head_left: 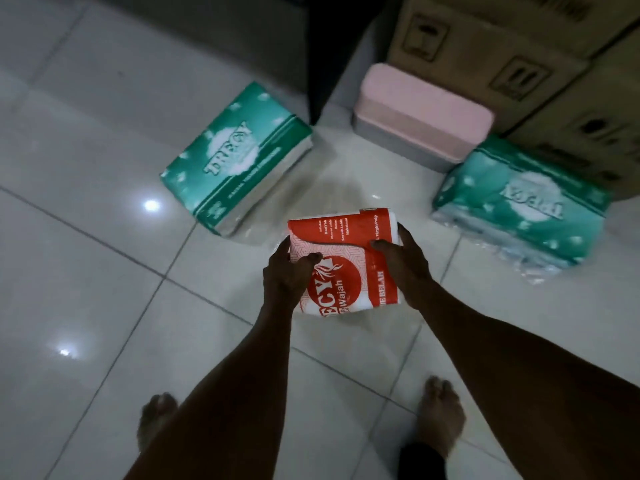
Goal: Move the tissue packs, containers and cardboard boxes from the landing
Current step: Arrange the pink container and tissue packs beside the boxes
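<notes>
— Where are the hands?
— In the middle of the view. The left hand (285, 275) grips the left edge of a red tissue pack (346, 237), thumb on top and fingers curled round the side. The right hand (403, 268) grips the right edge in the same way. The pack is red and white, with its printed face up. Whether it touches the floor (104, 271) cannot be told.
— What lies around it?
— A green tissue pack (235, 157) lies on the white tiles to the upper left, apart from the hands. A second green tissue pack (519, 209) lies to the upper right. Between them, farther back, a pink container (422, 116) with a rounded lid stands just beside brown cardboard boxes (485, 39). The second green pack lies against those boxes.
— And nearer the person?
— Two bare feet (441, 410) stand on the tiles at the bottom edge.
</notes>
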Demonstrator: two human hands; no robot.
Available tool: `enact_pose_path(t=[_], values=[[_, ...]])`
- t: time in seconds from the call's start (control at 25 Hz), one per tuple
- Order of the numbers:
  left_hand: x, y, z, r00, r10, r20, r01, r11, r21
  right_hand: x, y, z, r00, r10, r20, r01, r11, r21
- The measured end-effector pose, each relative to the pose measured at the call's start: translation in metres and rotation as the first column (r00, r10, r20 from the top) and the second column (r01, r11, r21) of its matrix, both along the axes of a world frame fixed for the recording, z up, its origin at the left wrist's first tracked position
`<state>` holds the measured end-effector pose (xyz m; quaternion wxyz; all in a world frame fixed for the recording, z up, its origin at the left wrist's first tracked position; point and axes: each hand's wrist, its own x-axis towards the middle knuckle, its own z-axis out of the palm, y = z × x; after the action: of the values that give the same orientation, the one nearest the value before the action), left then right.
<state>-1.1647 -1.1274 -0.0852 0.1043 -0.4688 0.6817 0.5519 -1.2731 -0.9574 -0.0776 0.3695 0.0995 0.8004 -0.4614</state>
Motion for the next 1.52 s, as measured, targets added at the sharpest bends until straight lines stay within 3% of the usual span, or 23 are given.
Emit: enact_pose_path(t=[0.28,0.48,0.68,0.96,1.2,1.36,1.52], values=[[-0.169,0.175,0.036,0.957,-0.280,-0.077,0.282,0.960,0.009,-0.113,0.200,0.033,0.960,-0.262,-0.102,0.271,0.959,0.085],[-0.248,0.232,0.043,0.912,-0.386,-0.136,0.389,0.921,-0.010,-0.169,0.258,0.042,0.934,-0.344,-0.099,0.350,0.936,0.043],[-0.291,0.232,0.023,0.901,-0.399,-0.171,0.397,0.917,-0.048,-0.201,0.258,0.021,0.951,-0.292,-0.105,0.295,0.955,0.019],[-0.315,0.235,0.009,0.864,-0.445,-0.234,0.427,0.895,-0.125,-0.221,0.251,0.000,0.913,-0.338,-0.230,0.363,0.929,0.074],[-0.320,0.230,0.016,0.839,-0.470,-0.274,0.475,0.878,-0.054,-0.225,0.244,0.005,0.931,-0.290,-0.224,0.318,0.942,0.104],[-0.300,0.215,0.034,0.838,-0.448,-0.311,0.466,0.885,-0.019,-0.217,0.217,0.015,0.933,-0.144,-0.330,0.251,0.917,0.310],[-0.250,0.144,0.038,0.930,-0.306,-0.203,0.301,0.952,-0.056,-0.189,0.163,0.024,0.897,-0.037,-0.441,0.296,0.791,0.536]])
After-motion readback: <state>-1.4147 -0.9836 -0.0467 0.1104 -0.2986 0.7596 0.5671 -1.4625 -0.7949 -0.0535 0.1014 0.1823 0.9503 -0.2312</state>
